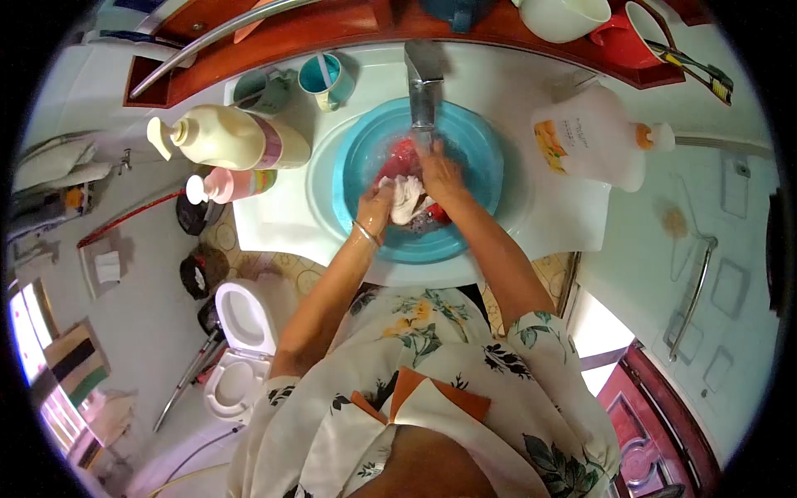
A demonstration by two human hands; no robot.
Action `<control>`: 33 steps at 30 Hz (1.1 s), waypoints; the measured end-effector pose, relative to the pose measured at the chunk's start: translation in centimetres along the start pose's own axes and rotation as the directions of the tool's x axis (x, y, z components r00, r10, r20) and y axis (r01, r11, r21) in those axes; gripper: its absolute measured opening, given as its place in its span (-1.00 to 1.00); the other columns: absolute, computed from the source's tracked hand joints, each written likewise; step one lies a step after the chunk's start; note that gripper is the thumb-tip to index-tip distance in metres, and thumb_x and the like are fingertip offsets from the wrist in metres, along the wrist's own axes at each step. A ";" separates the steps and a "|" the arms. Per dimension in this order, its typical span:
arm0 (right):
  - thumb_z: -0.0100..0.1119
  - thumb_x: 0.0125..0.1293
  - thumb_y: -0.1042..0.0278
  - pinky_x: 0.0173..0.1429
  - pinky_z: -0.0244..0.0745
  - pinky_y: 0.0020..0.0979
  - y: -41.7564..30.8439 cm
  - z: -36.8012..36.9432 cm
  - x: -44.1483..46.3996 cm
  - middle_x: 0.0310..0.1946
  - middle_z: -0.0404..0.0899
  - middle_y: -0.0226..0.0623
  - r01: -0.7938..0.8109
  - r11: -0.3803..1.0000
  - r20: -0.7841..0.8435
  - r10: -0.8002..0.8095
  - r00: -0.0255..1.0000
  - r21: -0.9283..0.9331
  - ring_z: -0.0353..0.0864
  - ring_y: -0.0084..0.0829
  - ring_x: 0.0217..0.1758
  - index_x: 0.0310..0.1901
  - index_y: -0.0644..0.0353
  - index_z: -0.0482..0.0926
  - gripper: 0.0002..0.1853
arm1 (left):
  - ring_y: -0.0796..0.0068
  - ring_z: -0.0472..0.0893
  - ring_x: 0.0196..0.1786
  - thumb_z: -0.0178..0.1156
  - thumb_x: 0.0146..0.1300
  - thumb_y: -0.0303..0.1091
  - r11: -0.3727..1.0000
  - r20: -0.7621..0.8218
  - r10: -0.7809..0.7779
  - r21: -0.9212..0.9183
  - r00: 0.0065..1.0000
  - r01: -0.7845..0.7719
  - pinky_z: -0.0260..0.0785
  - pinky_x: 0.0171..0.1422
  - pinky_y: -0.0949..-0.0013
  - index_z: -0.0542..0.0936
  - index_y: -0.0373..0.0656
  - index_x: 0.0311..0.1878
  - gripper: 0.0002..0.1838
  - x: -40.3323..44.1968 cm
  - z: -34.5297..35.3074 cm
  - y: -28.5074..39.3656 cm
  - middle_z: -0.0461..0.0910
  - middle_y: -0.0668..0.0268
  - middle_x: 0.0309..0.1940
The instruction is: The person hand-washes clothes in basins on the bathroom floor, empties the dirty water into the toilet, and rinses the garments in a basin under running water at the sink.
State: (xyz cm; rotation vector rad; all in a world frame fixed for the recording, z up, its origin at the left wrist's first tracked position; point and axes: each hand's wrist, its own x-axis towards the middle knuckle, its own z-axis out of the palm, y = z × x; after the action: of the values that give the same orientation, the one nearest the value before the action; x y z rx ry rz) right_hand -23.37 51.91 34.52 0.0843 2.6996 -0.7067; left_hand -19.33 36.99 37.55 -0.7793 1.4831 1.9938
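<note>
A light blue plastic basin [352, 141] with water and suds sits in the white sink under the metal faucet [424, 83]. My left hand [378, 205], with a bangle on the wrist, is closed on a bunched white cloth [406, 199] above the water. My right hand [442, 173] is just below the faucet's spout, to the right of the white cloth; its fingers are partly hidden, and whether they hold anything is unclear. Red cloth [402, 154] lies in the water behind and beneath the white one.
Left of the basin stand a cream pump bottle [220, 137], a pink pump bottle [224, 184] and a teal cup [326, 81]. A large translucent pump bottle [585, 137] is on the right. A wooden shelf [365, 26] with cups runs behind the faucet.
</note>
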 end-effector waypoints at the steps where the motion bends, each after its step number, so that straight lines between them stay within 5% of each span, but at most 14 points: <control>1: -0.06 0.24 0.17 -0.07 0.45 -0.08 0.7 1.5 0.2 -0.16 0.53 -0.04 0.023 0.999 -0.021 -0.024 0.999 -0.040 0.55 -0.03 -0.13 0.06 0.09 0.36 -0.63 | 0.57 0.54 -0.42 0.14 0.16 -0.19 0.997 -0.013 -0.077 0.022 0.997 0.077 0.33 -0.44 0.58 0.43 -0.24 0.03 -0.58 0.4 -0.4 -0.3 0.56 0.30 -0.33; 5: -0.04 0.21 0.24 -0.04 0.44 -0.05 2.7 5.1 1.3 0.06 0.39 -0.03 0.153 0.952 -0.065 -0.176 0.982 -0.267 0.52 0.03 -0.08 0.09 0.10 0.34 -0.60 | 0.30 0.53 -0.13 -0.05 0.25 -0.11 0.975 0.022 -0.214 0.068 0.976 0.213 0.42 -0.08 0.23 0.33 -0.10 0.15 -0.55 0.5 -0.3 0.2 0.49 0.20 -0.06; 7: -0.06 0.23 0.22 -0.03 0.43 -0.05 3.1 3.5 1.7 0.06 0.39 -0.03 0.160 0.944 0.339 -0.056 0.939 -0.287 0.54 0.02 -0.11 0.09 0.15 0.33 -0.60 | 0.26 0.52 -0.09 -0.07 0.25 -0.08 0.982 0.121 -0.188 0.059 0.975 0.182 0.41 -0.05 0.21 0.28 -0.10 0.19 -0.51 0.4 -0.6 0.3 0.46 0.17 0.00; 8: -0.06 0.23 0.22 -0.03 0.43 -0.05 3.1 2.4 1.2 0.06 0.39 -0.03 0.158 0.945 0.337 -0.054 0.940 -0.288 0.54 0.02 -0.11 0.09 0.15 0.33 -0.60 | 0.21 0.51 -0.06 -0.09 0.26 -0.05 0.988 0.222 -0.154 0.043 0.963 0.148 0.40 -0.01 0.20 0.23 -0.09 0.24 -0.47 0.4 -0.6 0.4 0.42 0.15 0.05; 10: -0.05 0.20 0.28 -0.17 0.49 -0.12 3.0 0.6 -0.3 -0.12 0.49 -0.02 -0.150 0.983 -0.143 0.134 0.981 -0.108 0.57 -0.08 -0.15 -0.02 0.19 0.42 -0.68 | 0.17 0.48 0.00 -0.12 0.27 -0.03 0.980 0.133 -0.196 0.043 0.971 0.192 0.37 0.04 0.15 0.22 -0.07 0.25 -0.47 0.3 -0.1 0.5 0.39 0.14 0.10; 13: -0.04 0.18 0.26 -0.13 0.46 -0.11 1.8 3.0 -0.6 -0.23 0.52 -0.03 -0.164 0.984 0.113 0.156 0.981 0.063 0.57 -0.11 -0.20 -0.14 0.18 0.45 -0.74 | 0.13 0.42 0.10 -0.16 0.29 0.02 0.935 0.007 -0.347 0.077 0.938 0.345 0.27 0.15 0.03 0.23 -0.05 0.26 -0.46 -1.0 1.8 3.0 0.31 0.14 0.19; 15: -0.05 0.18 0.27 -0.12 0.43 -0.13 -2.5 0.4 -3.2 -0.30 0.52 -0.02 -0.021 0.976 0.219 -0.028 0.975 0.218 0.56 -0.12 -0.21 -0.18 0.13 0.45 -0.79 | 0.14 0.39 0.15 -0.17 0.29 0.04 0.885 -0.021 -0.449 0.124 0.893 0.448 0.21 0.21 -0.04 0.25 -0.04 0.25 -0.46 0.2 1.5 3.0 0.27 0.14 0.23; 17: 0.03 0.17 0.18 -0.16 0.41 -0.13 -5.7 -0.2 -5.8 -0.32 0.53 -0.09 0.164 0.927 -0.005 -0.173 0.985 0.337 0.53 -0.06 -0.24 -0.20 0.09 0.48 -0.77 | 0.23 0.39 0.16 -0.18 0.30 0.05 0.739 0.429 -0.387 -0.385 0.816 0.553 0.14 0.28 -0.07 0.34 0.01 0.18 -0.51 4.5 -2.2 -0.4 0.37 0.18 0.14; 18: 0.04 0.17 0.18 -0.18 0.41 -0.13 -7.8 -1.7 -7.2 -0.31 0.50 -0.10 0.203 0.926 -0.044 -0.199 0.979 0.318 0.52 -0.07 -0.25 -0.21 0.09 0.48 -0.78 | 0.23 0.39 0.16 -0.18 0.30 0.05 0.740 0.433 -0.390 -0.378 0.813 0.556 0.14 0.28 -0.07 0.34 0.01 0.18 -0.51 3.7 -2.0 -0.1 0.37 0.18 0.14; 21: 0.07 0.11 0.24 -0.20 0.43 -0.14 -12.2 -5.2 -11.6 -0.29 0.41 -0.18 0.409 0.838 -0.148 -0.381 0.913 0.363 0.52 -0.14 -0.25 -0.27 0.18 0.47 -0.78 | 0.24 0.48 0.01 -0.06 0.26 0.11 0.980 0.265 0.011 -0.194 0.964 0.042 0.20 0.29 0.18 0.38 -0.20 0.08 -0.44 -0.7 -0.9 2.1 0.53 0.16 -0.09; 24: 0.19 0.06 0.15 -0.23 0.40 -0.14 -14.4 -4.3 -13.5 -0.36 0.35 -0.26 0.536 0.799 -0.266 -0.473 0.840 0.272 0.47 -0.21 -0.27 -0.34 0.08 0.49 -0.78 | 0.33 0.50 -0.09 -0.08 0.34 -0.11 0.877 0.369 -0.113 -0.400 0.923 0.267 0.24 0.26 0.21 0.40 -0.22 0.01 -0.62 5.3 -5.4 -1.9 0.53 0.21 -0.20; 27: 0.25 -0.02 0.13 -0.22 0.40 -0.21 -13.8 -3.4 -12.2 -0.37 0.33 -0.29 0.635 0.749 -0.440 -0.514 0.737 0.188 0.41 -0.26 -0.28 -0.37 0.08 0.50 -0.75 | 0.35 0.49 -0.08 -0.10 0.36 -0.20 0.911 0.391 -0.024 -0.370 0.920 0.182 0.27 0.24 0.28 0.39 -0.23 0.04 -0.66 -0.8 -0.2 2.3 0.52 0.20 -0.17; 30: 0.27 -0.05 0.13 -0.22 0.40 -0.25 -12.6 -3.7 -10.1 -0.41 0.34 -0.28 0.563 0.816 -0.485 -0.444 0.754 0.128 0.37 -0.26 -0.29 -0.48 0.08 0.50 -0.76 | 0.32 0.46 0.07 -0.12 0.36 -0.17 0.972 0.200 0.233 -0.082 0.952 -0.220 0.27 0.25 0.28 0.30 -0.27 0.18 -0.56 -1.3 -0.4 1.2 0.44 0.16 0.05; 33: 0.22 0.00 0.14 -0.27 0.41 -0.22 -11.4 -3.3 -7.6 -0.46 0.39 -0.26 0.493 0.849 -0.520 -0.337 0.785 0.192 0.43 -0.22 -0.34 -0.53 0.10 0.50 -0.78 | 0.32 0.47 0.06 -0.10 0.34 -0.16 0.977 0.236 0.144 -0.188 0.961 -0.100 0.29 0.23 0.29 0.30 -0.27 0.18 -0.54 0.9 -1.7 0.4 0.45 0.16 0.04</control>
State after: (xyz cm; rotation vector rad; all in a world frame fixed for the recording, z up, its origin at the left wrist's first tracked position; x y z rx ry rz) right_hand -18.89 43.84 45.17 -0.3308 3.0652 -1.4284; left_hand -19.98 35.29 36.79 -0.4917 1.2510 2.2447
